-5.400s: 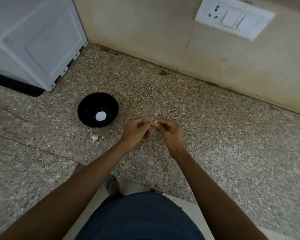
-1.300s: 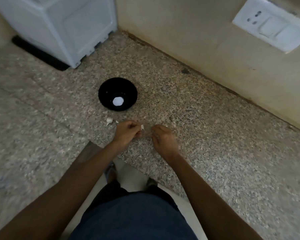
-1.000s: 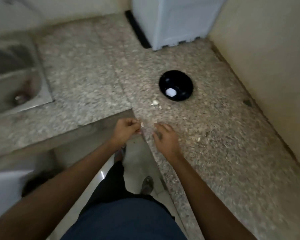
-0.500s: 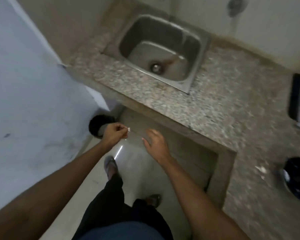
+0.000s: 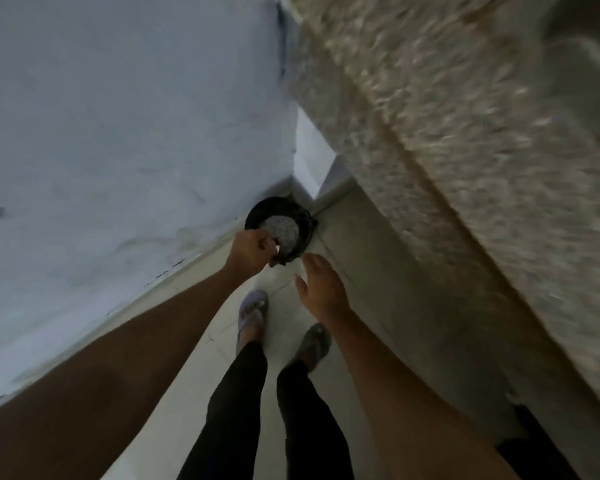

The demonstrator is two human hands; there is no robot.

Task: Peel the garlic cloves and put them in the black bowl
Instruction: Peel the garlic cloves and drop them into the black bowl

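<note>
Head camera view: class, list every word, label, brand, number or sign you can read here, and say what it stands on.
None: no readable text shows anywhere in this view.
The white wall, speckled counter and black bin on the floor carry no lettering that can be made out; the picture is motion-blurred.

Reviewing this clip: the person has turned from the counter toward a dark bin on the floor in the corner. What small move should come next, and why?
Probably let go over the bin. The left hand is pinched shut at the bin's near rim with a small pale scrap, likely garlic skin, at its fingertips. The right hand is open and empty beside it. The frame is blurred, so the scrap's identity is uncertain.
</note>
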